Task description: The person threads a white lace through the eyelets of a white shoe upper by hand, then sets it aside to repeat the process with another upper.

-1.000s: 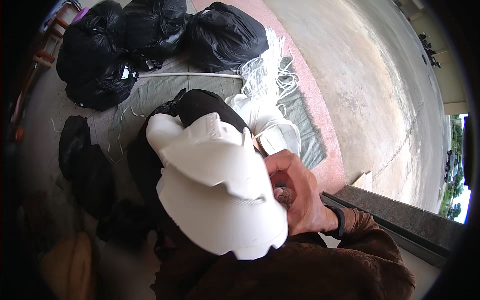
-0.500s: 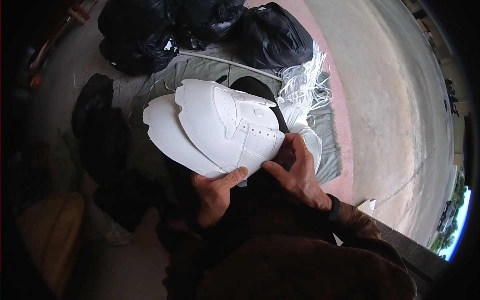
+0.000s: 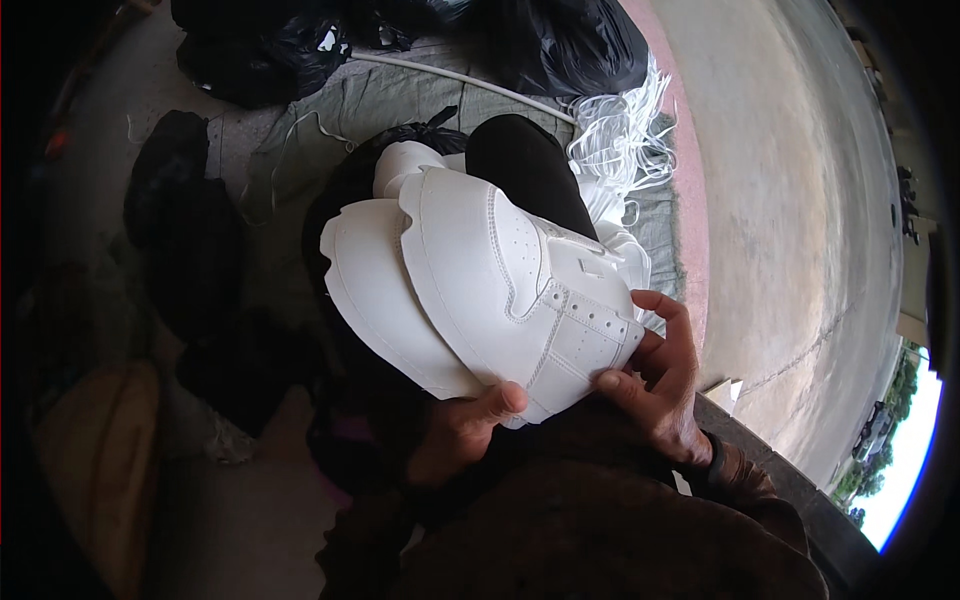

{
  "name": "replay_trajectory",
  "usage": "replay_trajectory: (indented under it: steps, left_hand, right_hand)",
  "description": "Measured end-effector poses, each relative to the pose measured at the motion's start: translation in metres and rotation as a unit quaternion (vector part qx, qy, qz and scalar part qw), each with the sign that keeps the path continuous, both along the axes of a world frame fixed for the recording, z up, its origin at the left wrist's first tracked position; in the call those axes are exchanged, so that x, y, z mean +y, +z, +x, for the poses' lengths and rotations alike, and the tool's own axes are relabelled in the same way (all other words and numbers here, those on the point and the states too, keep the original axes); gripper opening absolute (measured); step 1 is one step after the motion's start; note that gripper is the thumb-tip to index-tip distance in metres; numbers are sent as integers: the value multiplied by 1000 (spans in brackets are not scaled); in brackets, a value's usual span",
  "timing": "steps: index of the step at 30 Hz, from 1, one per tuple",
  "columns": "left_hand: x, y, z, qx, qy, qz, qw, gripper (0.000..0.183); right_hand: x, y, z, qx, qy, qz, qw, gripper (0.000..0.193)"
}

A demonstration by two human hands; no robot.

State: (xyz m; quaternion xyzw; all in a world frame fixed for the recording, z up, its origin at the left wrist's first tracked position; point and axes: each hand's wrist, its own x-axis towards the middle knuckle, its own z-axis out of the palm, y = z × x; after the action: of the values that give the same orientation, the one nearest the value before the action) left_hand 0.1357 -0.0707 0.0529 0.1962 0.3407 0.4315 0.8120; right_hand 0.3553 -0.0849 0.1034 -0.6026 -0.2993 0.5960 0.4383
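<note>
Two white stitched shoe uppers (image 3: pixel 470 250) lie fanned over each other above my lap, the front one showing eyelet holes and rows of tiny perforations. My left hand (image 3: pixel 465 430) grips their lower edge, thumb on top and fingers hidden beneath. At the right corner, beside the eyelets, my right hand (image 3: pixel 655 385) pinches the front upper between thumb and fingers. Just behind the pair, another white piece (image 3: pixel 405 165) shows by an open black plastic bag (image 3: pixel 350 195); its full shape is covered.
Full black garbage bags (image 3: pixel 570 45) stand at the far side. A thin white pole (image 3: pixel 460 78) lies on a green-grey sheet (image 3: pixel 370 95). White laces (image 3: pixel 625 140) are heaped at its right. Dark cloth or bags (image 3: pixel 180 230) lie left; concrete floor (image 3: pixel 780 200) spreads right.
Both hands and the uppers have shifted right and nearer to me in the picture. The white piece and black bag behind them have come into sight. Both hands keep their hold.
</note>
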Motion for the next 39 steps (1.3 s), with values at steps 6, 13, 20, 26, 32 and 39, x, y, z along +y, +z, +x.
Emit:
replay_trajectory:
  steps: [6,13,20,26,32,39]
  left_hand:
    - [11,-22,-7,292,84,209,930,48]
    - [62,-33,-40,-20,160,-53,985,59]
    - [75,-51,-57,41,133,-38,990,57]
    - [76,-57,-54,63,141,-64,986,54]
    - [35,-28,-69,437,-56,56,896,50]
    - [-2,-1,-37,634,-66,231,735,77]
  right_hand:
    - [25,1,1,55,-39,-59,996,81]
    - [21,-78,169,-52,-181,-25,982,22]
    - [5,-70,82,-461,29,170,871,47]
    - [50,-47,-18,-357,306,347,812,46]
    - [-3,-44,-19,-400,432,403,701,22]
    - [39,-90,-48,-448,413,389,691,18]
